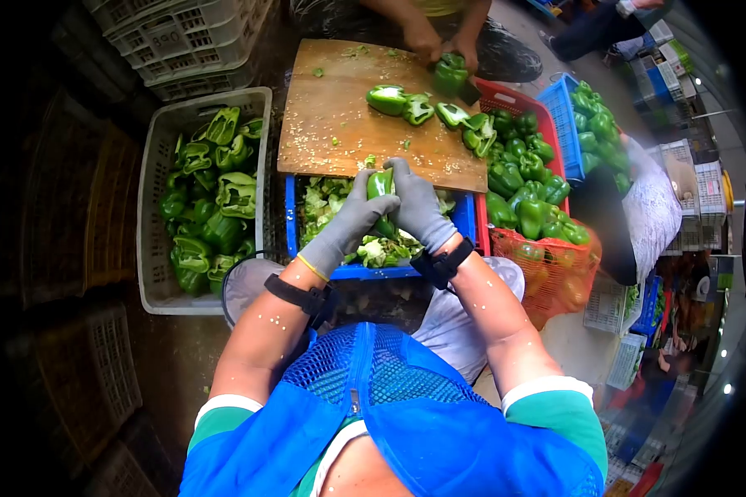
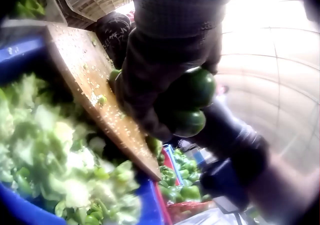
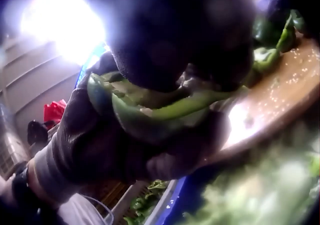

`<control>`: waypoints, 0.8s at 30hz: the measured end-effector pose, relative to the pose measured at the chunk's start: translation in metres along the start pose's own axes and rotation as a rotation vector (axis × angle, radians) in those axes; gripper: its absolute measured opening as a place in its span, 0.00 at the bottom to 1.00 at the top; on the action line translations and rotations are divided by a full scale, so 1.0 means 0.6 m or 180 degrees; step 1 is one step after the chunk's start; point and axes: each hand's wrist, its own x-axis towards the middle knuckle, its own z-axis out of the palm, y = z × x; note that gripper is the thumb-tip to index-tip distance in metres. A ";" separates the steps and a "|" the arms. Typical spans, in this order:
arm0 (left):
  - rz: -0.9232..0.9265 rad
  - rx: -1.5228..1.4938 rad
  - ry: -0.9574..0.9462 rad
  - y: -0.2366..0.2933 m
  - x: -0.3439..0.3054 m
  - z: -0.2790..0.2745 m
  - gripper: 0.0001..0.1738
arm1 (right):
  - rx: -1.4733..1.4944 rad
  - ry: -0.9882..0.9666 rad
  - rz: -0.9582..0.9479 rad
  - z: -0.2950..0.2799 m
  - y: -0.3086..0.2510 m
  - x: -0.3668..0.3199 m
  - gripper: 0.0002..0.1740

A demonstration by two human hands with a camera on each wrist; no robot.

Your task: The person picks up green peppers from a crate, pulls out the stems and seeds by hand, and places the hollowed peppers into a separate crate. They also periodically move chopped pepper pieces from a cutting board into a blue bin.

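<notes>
You've got room across the cutting board point(image 1: 327, 116), left side. Cut peppers point(image 1: 387, 100) and a knife point(image 1: 470, 92) crowd the right tho.

The board point(image 1: 323, 116) is looking brown with white dots. By its edge, a pepper point(image 1: 380, 184) is looking green and gloves point(image 1: 358, 215) are looking gray.

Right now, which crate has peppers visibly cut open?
The grey crate at the person's left; the red crate and far blue crate show whole peppers, while the blue crate under the board holds trimmings.
</notes>
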 end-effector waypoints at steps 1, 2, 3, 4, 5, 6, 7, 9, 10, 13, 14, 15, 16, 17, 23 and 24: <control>0.0052 -0.0022 -0.0089 0.002 0.002 0.000 0.34 | 0.0248 0.0047 -0.0038 -0.003 0.007 0.001 0.32; 0.0096 -0.0040 -0.0175 0.004 0.002 -0.003 0.34 | 0.0503 0.0092 -0.0072 -0.003 0.014 0.001 0.31; 0.0025 -0.0276 -0.0345 0.002 0.007 -0.011 0.35 | 0.0872 0.0087 -0.0185 0.003 0.030 0.004 0.29; 0.0020 -0.0300 -0.0389 0.000 0.007 -0.012 0.35 | 0.1484 -0.0112 -0.0081 0.000 0.039 0.001 0.28; 0.0025 -0.0331 -0.0423 -0.001 0.007 -0.014 0.35 | 0.2092 -0.0324 0.0013 -0.004 0.047 0.002 0.28; 0.0033 -0.0363 -0.0452 -0.001 0.007 -0.017 0.34 | 0.2697 -0.0546 0.0108 -0.007 0.053 0.002 0.27; -0.0068 -0.0082 -0.0538 0.006 0.002 -0.020 0.35 | 0.3234 -0.0643 0.0166 -0.011 0.052 -0.004 0.22; -0.0185 -0.0201 -0.0463 0.014 -0.004 -0.028 0.34 | 0.4442 -0.0851 0.0571 -0.023 0.082 -0.010 0.22; -0.0241 -0.0263 -0.0430 0.017 -0.004 -0.034 0.34 | 0.5038 -0.0949 0.0786 -0.031 0.105 -0.014 0.22; 0.0700 -0.1356 0.0152 0.049 0.003 -0.077 0.36 | 0.5829 -0.1278 0.0789 -0.057 0.194 -0.016 0.19; 0.1220 -0.2078 0.0323 0.058 0.008 -0.104 0.28 | 0.4643 -0.1531 0.0935 -0.068 0.184 -0.012 0.20; 0.1653 -0.2891 0.0110 0.080 0.002 -0.126 0.26 | 0.3449 -0.1737 0.1086 -0.085 0.158 -0.013 0.21; 0.2337 -0.3074 -0.0233 0.091 0.004 -0.140 0.29 | 0.2248 -0.1917 0.1219 -0.097 0.136 -0.016 0.21; 0.2540 -0.3024 -0.0299 0.105 -0.006 -0.150 0.32 | 0.1940 -0.1717 0.1417 -0.101 0.126 -0.004 0.23; 0.1784 -0.2104 -0.0085 0.072 0.033 -0.093 0.28 | -0.1654 0.0661 0.0651 -0.028 0.241 0.107 0.31; 0.1484 -0.1806 0.0026 0.070 0.036 -0.085 0.28 | -0.1629 0.0542 0.0828 -0.022 0.256 0.119 0.30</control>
